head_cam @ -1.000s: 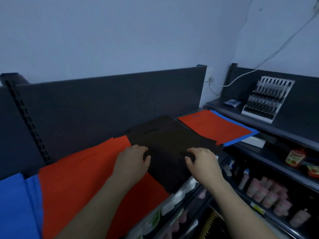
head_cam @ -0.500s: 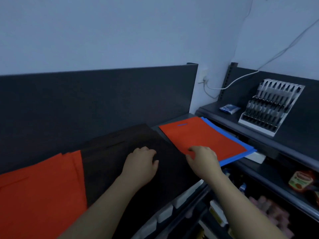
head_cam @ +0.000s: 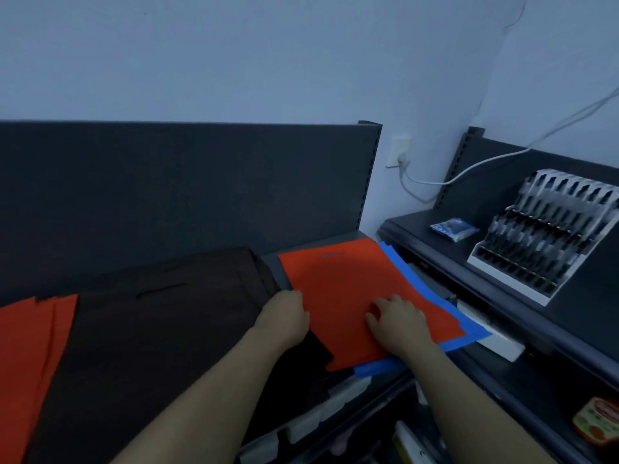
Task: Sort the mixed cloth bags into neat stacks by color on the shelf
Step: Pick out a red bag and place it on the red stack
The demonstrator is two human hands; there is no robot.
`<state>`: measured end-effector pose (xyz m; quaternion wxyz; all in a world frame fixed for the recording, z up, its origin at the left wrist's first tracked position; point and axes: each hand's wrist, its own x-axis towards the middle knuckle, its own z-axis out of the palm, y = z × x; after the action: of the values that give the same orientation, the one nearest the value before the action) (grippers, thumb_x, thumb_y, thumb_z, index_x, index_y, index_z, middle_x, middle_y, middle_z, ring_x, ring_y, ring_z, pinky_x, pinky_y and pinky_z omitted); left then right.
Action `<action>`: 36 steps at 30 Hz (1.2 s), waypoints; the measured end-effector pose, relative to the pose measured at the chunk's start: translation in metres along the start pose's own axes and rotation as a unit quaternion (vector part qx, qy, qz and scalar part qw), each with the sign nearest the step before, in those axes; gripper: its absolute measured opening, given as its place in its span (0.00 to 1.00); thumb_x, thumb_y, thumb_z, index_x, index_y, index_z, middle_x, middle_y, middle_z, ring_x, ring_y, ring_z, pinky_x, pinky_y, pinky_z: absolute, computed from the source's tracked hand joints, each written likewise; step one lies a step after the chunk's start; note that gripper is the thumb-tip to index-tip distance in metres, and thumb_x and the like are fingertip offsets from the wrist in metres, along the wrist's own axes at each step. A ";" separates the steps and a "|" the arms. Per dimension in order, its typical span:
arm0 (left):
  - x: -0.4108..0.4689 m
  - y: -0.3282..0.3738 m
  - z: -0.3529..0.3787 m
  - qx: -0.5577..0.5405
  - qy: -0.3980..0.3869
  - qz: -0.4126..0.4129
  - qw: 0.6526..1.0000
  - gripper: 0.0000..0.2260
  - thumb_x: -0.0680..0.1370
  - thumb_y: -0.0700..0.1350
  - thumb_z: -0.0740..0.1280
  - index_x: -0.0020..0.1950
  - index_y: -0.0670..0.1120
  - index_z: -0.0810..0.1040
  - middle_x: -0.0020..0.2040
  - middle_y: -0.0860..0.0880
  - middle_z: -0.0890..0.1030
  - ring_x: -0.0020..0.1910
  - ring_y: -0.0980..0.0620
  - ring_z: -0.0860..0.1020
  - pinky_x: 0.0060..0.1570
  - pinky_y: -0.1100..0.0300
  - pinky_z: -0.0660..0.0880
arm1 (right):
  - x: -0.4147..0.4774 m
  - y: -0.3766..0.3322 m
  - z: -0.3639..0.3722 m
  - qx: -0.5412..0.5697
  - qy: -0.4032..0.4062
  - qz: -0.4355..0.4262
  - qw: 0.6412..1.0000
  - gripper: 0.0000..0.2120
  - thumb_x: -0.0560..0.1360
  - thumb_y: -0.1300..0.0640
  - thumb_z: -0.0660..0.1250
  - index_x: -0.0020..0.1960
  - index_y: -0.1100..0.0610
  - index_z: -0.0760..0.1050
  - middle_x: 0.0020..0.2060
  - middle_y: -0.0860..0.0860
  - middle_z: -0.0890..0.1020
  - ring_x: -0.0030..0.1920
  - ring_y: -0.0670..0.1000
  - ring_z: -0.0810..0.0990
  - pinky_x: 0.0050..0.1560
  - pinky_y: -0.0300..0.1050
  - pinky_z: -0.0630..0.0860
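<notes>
Left hand (head_cam: 284,316): fingers curled at left edge of red bag (head_cam: 338,296), probably to lift it.
Right hand (head_cam: 398,321): bent fingers resting on the bag's middle, perhaps steadying it; cannot tell whether they pinch.
Under it: blue bag (head_cam: 378,368), colours unsorted.
Left of it: black stack (head_cam: 167,313), then red stack (head_cam: 30,346).

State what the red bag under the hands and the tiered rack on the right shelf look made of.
Red bag: probably non-woven fabric, matte; it lies flat and thin with a cut handle slot. Tiered rack: likely plastic, glossy; pale highlights on its dividers.
</notes>
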<state>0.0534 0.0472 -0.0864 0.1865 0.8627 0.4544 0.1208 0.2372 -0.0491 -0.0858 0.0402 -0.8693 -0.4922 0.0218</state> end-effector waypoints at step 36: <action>0.008 -0.002 0.027 -0.365 0.030 -0.084 0.927 0.18 0.76 0.50 0.70 0.63 0.51 0.69 0.56 0.53 0.78 0.55 0.52 0.78 0.58 0.55 0.75 | 0.027 0.036 -0.012 0.151 0.045 0.074 0.985 0.03 0.76 0.57 0.62 0.49 0.56 0.69 0.51 0.56 0.75 0.46 0.54 0.75 0.55 0.54 0.74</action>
<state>0.0666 0.0491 -0.1117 0.4842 0.6897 0.4547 0.2883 0.2828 -0.0448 -0.0770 0.1914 -0.8872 -0.4157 0.0593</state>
